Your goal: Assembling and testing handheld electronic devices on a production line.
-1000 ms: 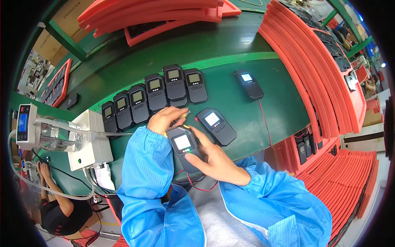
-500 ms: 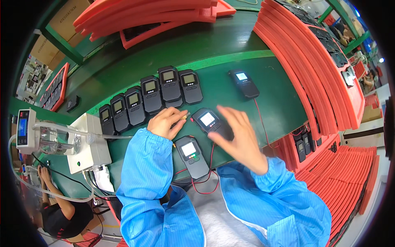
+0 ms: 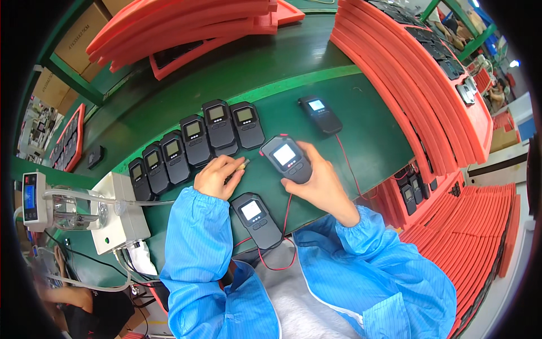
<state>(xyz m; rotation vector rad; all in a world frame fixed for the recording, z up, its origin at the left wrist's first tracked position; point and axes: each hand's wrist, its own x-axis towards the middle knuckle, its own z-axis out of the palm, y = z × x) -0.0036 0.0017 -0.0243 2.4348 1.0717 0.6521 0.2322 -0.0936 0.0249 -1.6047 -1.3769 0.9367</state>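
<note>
My right hand (image 3: 320,179) grips a black handheld meter (image 3: 287,161) by its right side and lower end. The meter's screen glows white, and a red wire runs from its bottom. Close to its left, my left hand (image 3: 217,176) pinches a small brass-coloured tip, apparently the end of the clear hose (image 3: 161,201) that passes behind my sleeve. The tip is apart from the meter. Nearer me lies a second lit meter (image 3: 257,219) on red and black wires. A third lit meter (image 3: 320,114) rests at the far right, also wired.
Several black meters with unlit grey screens (image 3: 193,138) stand in a row at the left. A white box (image 3: 121,212) and a glass jar (image 3: 76,208) are beside them. Stacked red foam trays (image 3: 395,90) border the green bench (image 3: 375,133). Another person (image 3: 93,308) works at lower left.
My right hand has closed on the meter and turned it more upright. My left hand still pinches the tip. The whole view has shifted slightly.
</note>
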